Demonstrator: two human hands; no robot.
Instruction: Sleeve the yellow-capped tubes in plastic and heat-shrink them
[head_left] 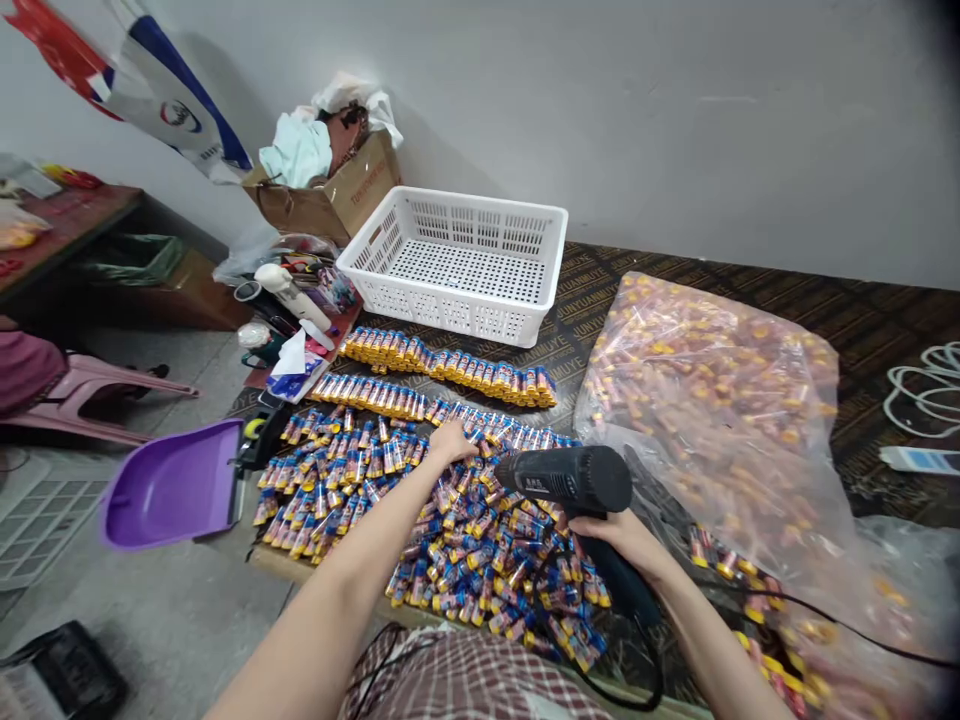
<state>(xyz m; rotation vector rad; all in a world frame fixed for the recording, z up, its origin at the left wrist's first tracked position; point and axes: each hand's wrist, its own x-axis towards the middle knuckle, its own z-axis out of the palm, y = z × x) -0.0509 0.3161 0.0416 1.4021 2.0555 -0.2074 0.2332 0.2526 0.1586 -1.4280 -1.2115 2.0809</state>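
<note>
My right hand point(611, 535) is wrapped round the handle of a black hair dryer point(562, 478), whose nozzle points left over the pile. My left hand point(451, 443) reaches into the small bottles, its fingers bent down at the rear of the pile; what they touch is too small to make out. Small bottles point(465, 550) with blue and yellow ends lie loosely heaped in front of me. Behind them, more bottles stand in long tight rows point(450, 365), one row further back than the other.
Behind the rows sits a white plastic basket point(469, 270). A large clear bag point(705, 380) of similar pieces lies at right. A purple dustpan point(176, 485) is at left, a cardboard box point(352, 195) by the wall. The black cord point(825, 610) runs right.
</note>
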